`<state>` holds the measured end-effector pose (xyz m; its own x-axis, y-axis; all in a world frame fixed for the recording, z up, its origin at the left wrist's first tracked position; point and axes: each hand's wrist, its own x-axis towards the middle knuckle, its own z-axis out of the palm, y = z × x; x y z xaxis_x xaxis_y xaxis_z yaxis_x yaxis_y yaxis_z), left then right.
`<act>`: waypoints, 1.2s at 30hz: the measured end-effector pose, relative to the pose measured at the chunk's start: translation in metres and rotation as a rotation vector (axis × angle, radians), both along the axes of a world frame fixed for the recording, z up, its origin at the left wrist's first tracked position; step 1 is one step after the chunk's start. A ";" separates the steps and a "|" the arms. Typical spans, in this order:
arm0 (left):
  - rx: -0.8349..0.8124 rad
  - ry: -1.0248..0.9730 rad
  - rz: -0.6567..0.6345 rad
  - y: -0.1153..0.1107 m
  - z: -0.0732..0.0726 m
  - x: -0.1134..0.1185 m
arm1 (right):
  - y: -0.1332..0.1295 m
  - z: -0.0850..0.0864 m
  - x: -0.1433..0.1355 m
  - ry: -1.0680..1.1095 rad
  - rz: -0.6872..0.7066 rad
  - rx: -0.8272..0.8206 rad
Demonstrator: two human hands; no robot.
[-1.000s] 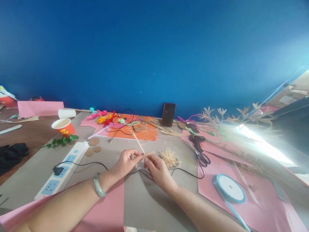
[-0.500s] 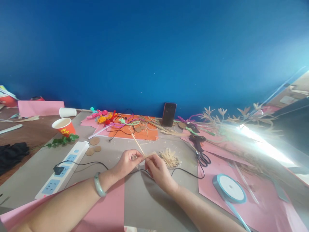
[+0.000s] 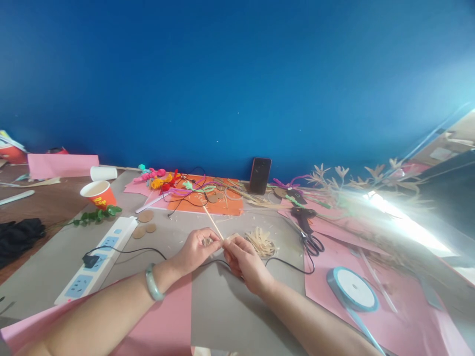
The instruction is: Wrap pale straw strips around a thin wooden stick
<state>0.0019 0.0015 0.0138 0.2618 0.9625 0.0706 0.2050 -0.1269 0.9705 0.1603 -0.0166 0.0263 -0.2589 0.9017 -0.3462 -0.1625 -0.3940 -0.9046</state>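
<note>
A thin pale wooden stick [image 3: 212, 221] slants up and away from between my two hands. My left hand [image 3: 196, 252], with a jade bangle on the wrist, pinches near its lower end between thumb and forefinger. Against it, my right hand [image 3: 245, 257] is closed, thumb and forefinger pressed on a pale straw-coloured strip [image 3: 232, 236] at the stick's end; most of the strip is hidden by the fingers. Just beyond my right hand lies a pile of cut straw-coloured strips [image 3: 260, 241].
Left are a white power strip [image 3: 98, 262], a red paper cup [image 3: 98, 195] and cork-coloured discs [image 3: 144, 216]. A phone [image 3: 260, 175] leans on the blue wall. Scissors [image 3: 312, 244], a glue gun [image 3: 303, 217] and a ribbon roll [image 3: 352, 289] lie right. A black cable [image 3: 289, 264] crosses the table.
My right hand has turned slightly, its fingers curling over more of the strip, so less of it shows. The stick and my left hand have hardly moved.
</note>
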 end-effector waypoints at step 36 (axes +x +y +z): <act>0.072 -0.057 0.005 0.000 -0.001 -0.001 | 0.000 -0.002 -0.001 0.095 0.014 -0.023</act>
<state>0.0008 0.0018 0.0131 0.2507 0.9557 0.1542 0.1509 -0.1960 0.9689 0.1597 -0.0167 0.0247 -0.3040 0.8898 -0.3403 -0.2413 -0.4174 -0.8761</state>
